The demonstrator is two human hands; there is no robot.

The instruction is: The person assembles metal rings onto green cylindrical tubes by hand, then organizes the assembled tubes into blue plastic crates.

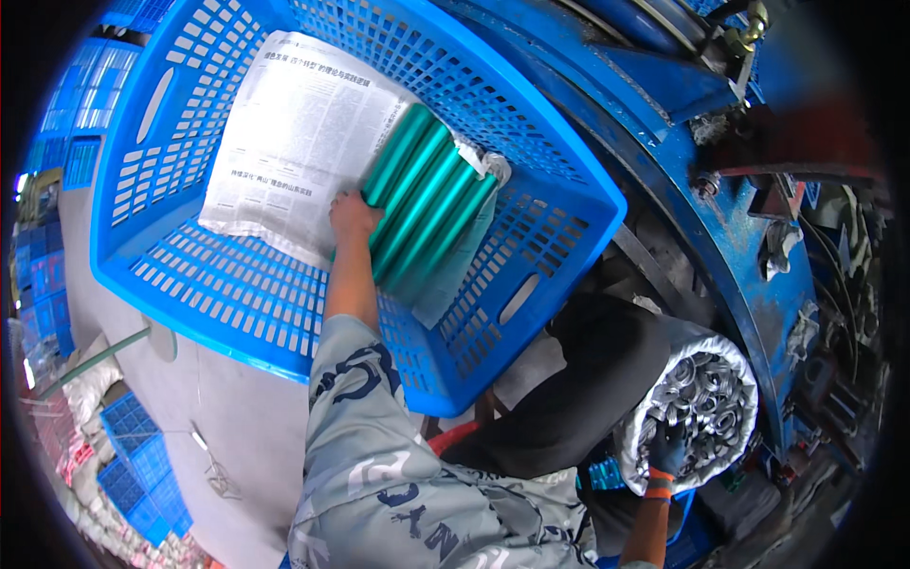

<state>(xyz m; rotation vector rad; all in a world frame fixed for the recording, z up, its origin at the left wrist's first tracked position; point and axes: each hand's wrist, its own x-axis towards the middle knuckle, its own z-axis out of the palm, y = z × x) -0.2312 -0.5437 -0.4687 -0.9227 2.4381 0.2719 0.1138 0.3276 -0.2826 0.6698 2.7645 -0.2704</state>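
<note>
Left hand: the left hand point(353, 214) is being pressed, fingers closed, against the near end of the green tubes point(424, 204); a full grip cannot be confirmed.
Green tubes: a row of tubes is being supported side by side on the newspaper point(289, 142) lining the blue crate point(531, 275), toward its right wall.
Long axis: the tubes are being laid from the crate's near middle toward its far right wall; the left hand is being kept at their lower left end.
Right hand: the gloved right hand point(666, 453) is being held, fingers curled, on the silver tube bundle point(706, 398), well apart from the crate.
Nearer hand: the green tubes are being touched by the left hand only.
</note>
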